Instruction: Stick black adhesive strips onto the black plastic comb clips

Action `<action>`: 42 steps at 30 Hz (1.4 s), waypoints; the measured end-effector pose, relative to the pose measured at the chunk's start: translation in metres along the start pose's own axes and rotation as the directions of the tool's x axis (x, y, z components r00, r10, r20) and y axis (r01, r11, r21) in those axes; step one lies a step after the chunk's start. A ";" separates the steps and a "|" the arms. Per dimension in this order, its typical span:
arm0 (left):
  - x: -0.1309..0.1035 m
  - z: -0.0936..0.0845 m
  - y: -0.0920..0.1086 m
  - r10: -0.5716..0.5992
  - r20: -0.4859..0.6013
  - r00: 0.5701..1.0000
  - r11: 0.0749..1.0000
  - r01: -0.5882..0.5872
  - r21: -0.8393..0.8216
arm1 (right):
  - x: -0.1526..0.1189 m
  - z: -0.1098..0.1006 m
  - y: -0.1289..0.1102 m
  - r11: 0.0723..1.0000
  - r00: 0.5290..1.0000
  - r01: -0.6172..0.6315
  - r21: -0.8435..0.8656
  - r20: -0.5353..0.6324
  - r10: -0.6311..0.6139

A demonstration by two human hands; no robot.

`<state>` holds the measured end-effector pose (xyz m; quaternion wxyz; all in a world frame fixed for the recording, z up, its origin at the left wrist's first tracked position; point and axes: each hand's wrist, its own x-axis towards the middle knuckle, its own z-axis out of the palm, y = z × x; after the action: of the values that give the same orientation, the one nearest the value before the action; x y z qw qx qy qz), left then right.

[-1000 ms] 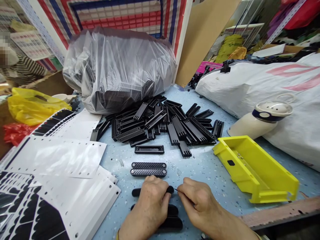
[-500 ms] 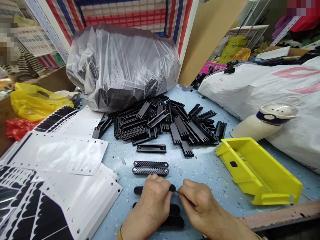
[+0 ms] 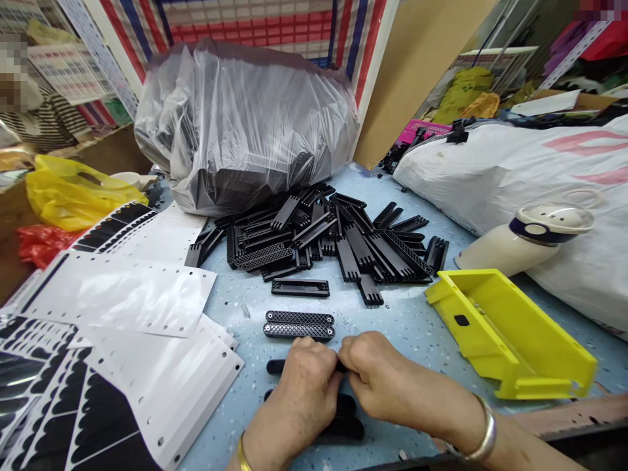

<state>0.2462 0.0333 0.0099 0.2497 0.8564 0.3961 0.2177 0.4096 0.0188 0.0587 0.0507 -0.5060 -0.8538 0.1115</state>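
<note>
My left hand is closed over a black round-ended plastic bar, whose left end sticks out past the knuckles. My right hand is closed at the bar's right end, its fingers against my left hand. What the right fingers pinch is hidden. Under my left wrist lie more smooth black bars, partly covered. Just beyond the hands, two black bars with a lattice face lie side by side. Further off is a single slotted black bar.
A pile of black plastic parts lies before a filled grey plastic bag. White sticker sheets cover the left side. To the right are a yellow bin, a white bottle and a big white sack.
My right hand has moved left onto the bar's end and against my left hand. The thin dark thing at its fingertips no longer shows. The view has shifted slightly.
</note>
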 end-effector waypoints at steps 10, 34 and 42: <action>0.003 -0.006 0.002 -0.046 0.057 0.997 0.999 0.048 -0.024 | -0.018 0.015 -0.003 0.997 0.986 0.026 0.075 -0.168 -0.013; 0.004 -0.006 0.003 -0.073 0.098 0.993 0.997 0.073 0.000 | -0.024 0.028 0.006 0.976 0.951 -0.041 0.213 -0.292 0.104; 0.005 -0.009 0.005 -0.064 0.112 0.992 0.998 0.062 0.021 | -0.004 0.010 -0.005 0.977 0.973 -0.213 0.019 0.092 0.211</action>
<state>0.2469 0.0372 0.0212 0.2709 0.8565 0.4101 0.1574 0.4051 0.0119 0.0501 0.0075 -0.5880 -0.7946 0.1512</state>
